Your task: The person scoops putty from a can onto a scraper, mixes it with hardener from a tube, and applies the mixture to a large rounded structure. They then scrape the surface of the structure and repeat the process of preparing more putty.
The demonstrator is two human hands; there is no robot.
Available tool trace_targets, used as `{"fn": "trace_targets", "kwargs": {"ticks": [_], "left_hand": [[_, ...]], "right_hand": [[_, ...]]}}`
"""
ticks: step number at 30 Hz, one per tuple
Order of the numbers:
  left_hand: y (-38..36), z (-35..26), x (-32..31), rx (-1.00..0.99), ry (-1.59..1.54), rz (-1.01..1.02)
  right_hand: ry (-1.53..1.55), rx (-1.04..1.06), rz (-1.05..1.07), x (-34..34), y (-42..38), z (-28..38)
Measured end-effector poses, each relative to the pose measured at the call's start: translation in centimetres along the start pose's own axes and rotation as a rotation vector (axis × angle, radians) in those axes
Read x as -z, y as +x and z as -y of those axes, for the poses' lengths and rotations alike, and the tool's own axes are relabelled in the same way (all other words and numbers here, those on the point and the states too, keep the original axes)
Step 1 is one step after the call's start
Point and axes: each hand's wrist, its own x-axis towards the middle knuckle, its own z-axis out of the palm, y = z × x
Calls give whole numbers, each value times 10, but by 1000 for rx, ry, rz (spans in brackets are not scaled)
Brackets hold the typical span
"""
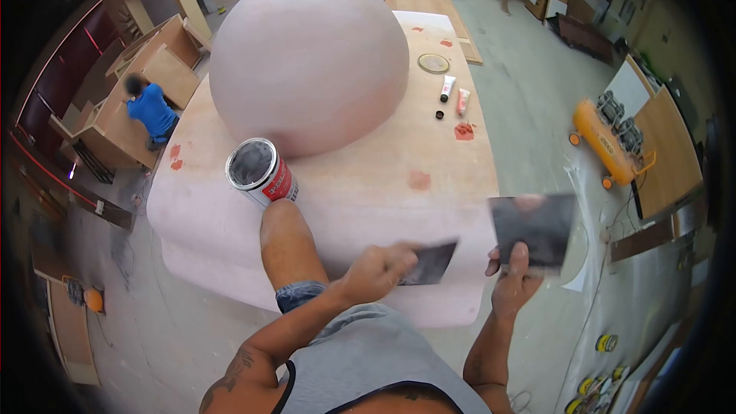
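My left hand (pixel 377 270) is closed around a dark, thin putty scraper (pixel 431 264), its flat blade slanting to the right. My right hand (pixel 517 280) grips the lower edge of a larger dark square plate (pixel 534 230), thumb on its face. A pinkish patch shows along the plate's top edge; motion blurs both tools slightly. An opened metal can (pixel 261 172) with a red and white label and grey contents stands just beyond my bent knee. Behind it, a big smooth pinkish dome (pixel 307 61) rises from the pale wooden base (pixel 360 180).
Two tubes, a white one (pixel 448 89) and a pink one (pixel 463 101), lie near a round lid (pixel 434 64) and a black cap (pixel 439 115). Red smears mark the base. One person (pixel 153 111) in blue crouches left; another bends behind the dome. An orange compressor (pixel 606 142) stands right.
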Motion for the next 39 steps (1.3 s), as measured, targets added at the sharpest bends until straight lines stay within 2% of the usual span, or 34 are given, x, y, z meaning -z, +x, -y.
{"fn": "trace_targets", "kwargs": {"ticks": [1,2,3,5,6,7,9,10,12,13,14,15,16,17,19,20,21,23,25,27,28,30,31,33,34,36,37,39], "left_hand": [[2,-7,-8,402,-564,-286],[12,-15,-12,442,-933,-395],[12,-14,-14,433,-936,-403],[11,-9,-17,511,-1424,-356],[13,-17,-19,500,-1430,-366],[16,-32,-20,452,-1335,-365],[14,-45,-17,406,-1239,-375],[12,-47,-16,394,-1169,-363],[8,-48,-14,382,-1090,-350],[8,-45,-14,302,-1057,-380],[11,-42,-15,215,-1027,-415],[12,-39,-13,211,-1030,-420],[15,-36,-8,167,-981,-517],[18,-32,-5,121,-931,-610],[23,-20,0,65,-905,-638],[22,-16,2,29,-853,-650],[23,-15,5,-4,-796,-661],[28,-16,0,-18,-762,-712],[27,-14,-2,-25,-738,-762],[17,-10,1,127,-285,-573],[17,-12,2,129,-287,-573],[16,-24,6,-9,68,-345],[18,-22,12,-5,67,-344],[21,-13,26,-86,291,-75],[18,-8,29,-86,286,-71],[8,8,30,-159,510,204],[3,21,31,-164,505,202],[-9,54,34,102,185,-62]], "right_hand": [[-27,186,41,-1,0,4],[-103,274,45,-9,-7,13],[-195,468,288,8,-4,3],[-376,863,559,16,4,-11],[-428,1019,602,1,5,-9],[-533,1019,594,-10,5,-19],[-590,808,647,-11,15,-37],[-586,811,658,2,22,-60],[-793,379,787,31,30,-105],[-790,392,786,18,27,-85],[-655,196,568,8,20,-60],[-517,-9,349,-3,10,-44],[-107,-93,173,-12,8,-44],[-109,-88,173,-9,9,-40],[541,-297,133,1,5,-32],[705,-349,191,10,-2,-45],[709,-353,187,3,-8,-41],[357,-403,35,-26,-33,-29],[303,-395,21,-42,-37,-27],[270,-406,131,-43,-33,-28],[244,-373,113,-47,-27,-23],[175,-340,114,-50,-14,-15],[108,-304,113,-50,-7,-11],[90,-288,111,-48,7,-8],[131,-266,91,-49,16,-8],[174,-258,115,-41,33,-12],[168,-254,114,-43,38,-15],[312,-238,279,-48,49,-22]]}}
